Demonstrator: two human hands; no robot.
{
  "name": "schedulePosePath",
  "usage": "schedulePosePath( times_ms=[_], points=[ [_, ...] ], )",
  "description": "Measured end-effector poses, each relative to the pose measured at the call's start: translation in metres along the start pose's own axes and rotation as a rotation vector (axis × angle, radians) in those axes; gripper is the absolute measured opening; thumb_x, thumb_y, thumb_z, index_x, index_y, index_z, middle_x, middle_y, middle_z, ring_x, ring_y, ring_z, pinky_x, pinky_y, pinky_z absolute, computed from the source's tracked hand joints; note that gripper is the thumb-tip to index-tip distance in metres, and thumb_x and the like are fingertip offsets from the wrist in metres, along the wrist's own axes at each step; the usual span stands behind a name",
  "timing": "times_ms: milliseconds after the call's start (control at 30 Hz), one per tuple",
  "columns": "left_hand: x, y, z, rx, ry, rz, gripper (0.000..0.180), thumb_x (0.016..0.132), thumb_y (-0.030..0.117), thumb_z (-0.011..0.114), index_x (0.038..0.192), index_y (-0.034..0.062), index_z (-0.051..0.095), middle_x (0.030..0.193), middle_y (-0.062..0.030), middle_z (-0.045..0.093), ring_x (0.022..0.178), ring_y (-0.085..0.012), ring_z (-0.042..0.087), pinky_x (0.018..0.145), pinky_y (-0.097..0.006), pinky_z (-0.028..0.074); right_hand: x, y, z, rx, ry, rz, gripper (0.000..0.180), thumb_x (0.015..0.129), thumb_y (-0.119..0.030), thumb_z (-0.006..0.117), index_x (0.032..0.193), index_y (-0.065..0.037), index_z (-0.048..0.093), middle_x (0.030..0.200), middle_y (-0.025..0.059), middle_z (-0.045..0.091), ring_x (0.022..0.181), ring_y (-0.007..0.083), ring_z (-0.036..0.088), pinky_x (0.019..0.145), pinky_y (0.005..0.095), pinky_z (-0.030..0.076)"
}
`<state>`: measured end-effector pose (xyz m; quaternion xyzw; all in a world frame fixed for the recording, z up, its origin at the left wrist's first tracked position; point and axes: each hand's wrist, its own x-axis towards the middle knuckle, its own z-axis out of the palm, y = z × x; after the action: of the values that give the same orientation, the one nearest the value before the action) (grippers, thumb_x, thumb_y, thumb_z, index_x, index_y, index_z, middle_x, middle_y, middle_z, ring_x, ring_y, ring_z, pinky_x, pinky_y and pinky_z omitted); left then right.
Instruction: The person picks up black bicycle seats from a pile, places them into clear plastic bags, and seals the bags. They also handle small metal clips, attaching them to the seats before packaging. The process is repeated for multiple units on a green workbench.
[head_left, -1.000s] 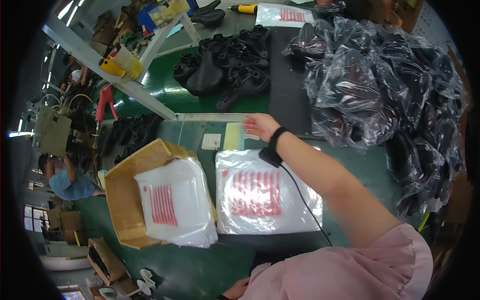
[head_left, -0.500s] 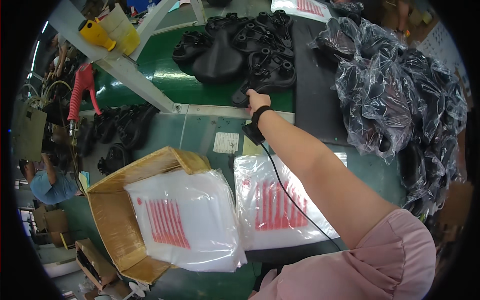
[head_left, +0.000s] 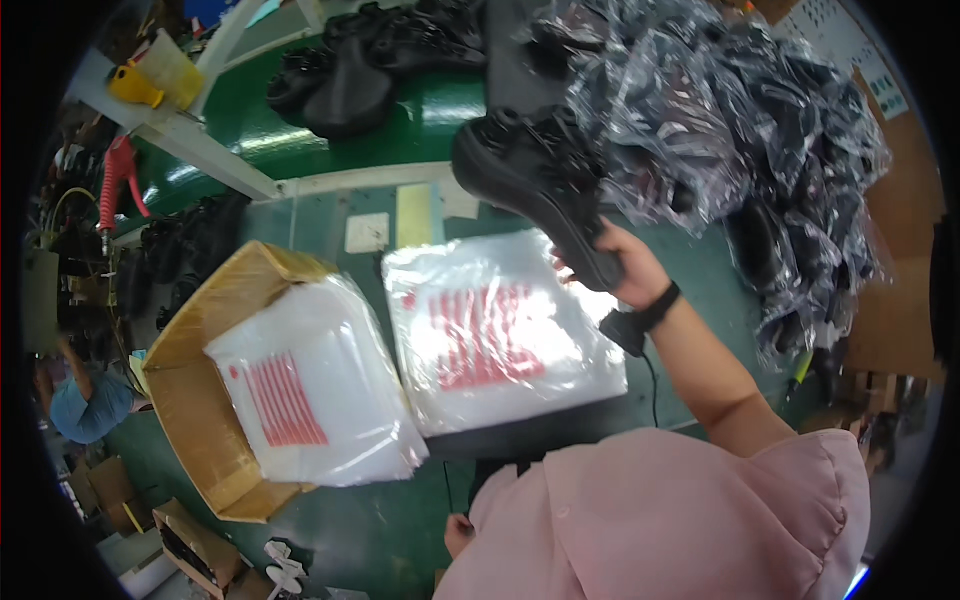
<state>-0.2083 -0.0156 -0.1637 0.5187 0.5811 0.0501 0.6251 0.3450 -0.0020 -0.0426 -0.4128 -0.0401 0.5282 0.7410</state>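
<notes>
My right hand (head_left: 635,265) is closed around the narrow nose of a black bicycle saddle (head_left: 535,180). The saddle is tilted above the table, its broad end pointing away and to the left, close to the bagged saddles. Just left of this hand lies a stack of clear plastic bags (head_left: 480,330) with red print. My left hand (head_left: 459,535) hangs low beside my pink shirt, partly hidden, and its fingers are not clear. An open cardboard box (head_left: 190,390) at the left holds more printed plastic bags (head_left: 300,390).
Black saddles (head_left: 345,95) lie on the green conveyor (head_left: 225,135) at the far side. A heap of plastic-wrapped saddles (head_left: 690,130) fills the right. A red air gun (head_left: 118,180) and a yellow-handled screwdriver (head_left: 135,87) are by the white frame post. A person (head_left: 90,400) is at far left.
My right hand has lifted the saddle off the conveyor and drawn it nearer and to the right, over the table. The view has shifted right, and my left hand now shows at the lower edge.
</notes>
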Motion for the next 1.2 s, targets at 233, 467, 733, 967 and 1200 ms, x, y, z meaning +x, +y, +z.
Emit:
schedulePosePath(
  times_ms=[233,467,733,967,1200],
  points=[
    [0.045,0.037,0.070,0.832,-0.204,0.251,0.013,0.085,0.013,0.053,0.082,0.0018,0.047,0.076,-0.0191,0.055,0.071,-0.0352,0.054,0.064,-0.041,0.043,-0.210,-0.021,-0.113,-0.408,0.368,-0.053,0.060,0.078,-0.011,0.067,0.129,-0.005,0.037,0.105,0.0114,0.060,0.083,0.0188,0.064,0.069,0.0301,0.054],
    [0.007,0.206,0.124,0.956,-0.722,0.428,0.040,0.075,0.015,0.068,0.110,-0.0025,0.060,0.110,-0.0209,0.063,0.102,-0.0350,0.060,0.089,-0.040,0.046,-0.287,0.037,-0.211,-0.280,0.482,0.007,0.048,0.081,-0.009,0.064,0.123,-0.006,0.042,0.099,0.0099,0.061,0.081,0.0190,0.064,0.066,0.0277,0.052],
    [0.097,0.218,0.391,1.480,0.246,0.711,0.073,0.077,0.038,0.068,0.125,-0.0094,0.041,0.119,-0.0252,0.047,0.115,-0.0353,0.047,0.082,-0.043,0.052,-0.266,0.090,-0.243,0.149,0.393,0.077,0.032,0.089,-0.018,0.059,0.113,-0.001,0.048,0.089,0.0127,0.063,0.073,0.0254,0.067,0.059,0.0361,0.055],
    [0.106,0.233,0.388,1.461,-0.127,0.934,0.013,0.079,0.003,0.054,0.078,0.0009,0.066,0.081,-0.0217,0.066,0.078,-0.0359,0.067,0.068,-0.042,0.055,-0.264,0.094,-0.250,0.122,0.369,0.059,0.034,0.088,-0.019,0.060,0.114,-0.001,0.049,0.090,0.0116,0.063,0.073,0.0253,0.067,0.057,0.0362,0.055],
    [0.113,0.242,0.371,1.340,-0.118,0.956,0.009,0.077,0.008,0.057,0.076,0.0020,0.064,0.078,-0.0205,0.065,0.077,-0.0369,0.065,0.068,-0.045,0.052,-0.263,0.092,-0.243,0.091,0.356,0.072,0.034,0.087,-0.018,0.060,0.115,-0.002,0.049,0.096,0.0130,0.063,0.076,0.0264,0.067,0.060,0.0375,0.056]
  ],
)
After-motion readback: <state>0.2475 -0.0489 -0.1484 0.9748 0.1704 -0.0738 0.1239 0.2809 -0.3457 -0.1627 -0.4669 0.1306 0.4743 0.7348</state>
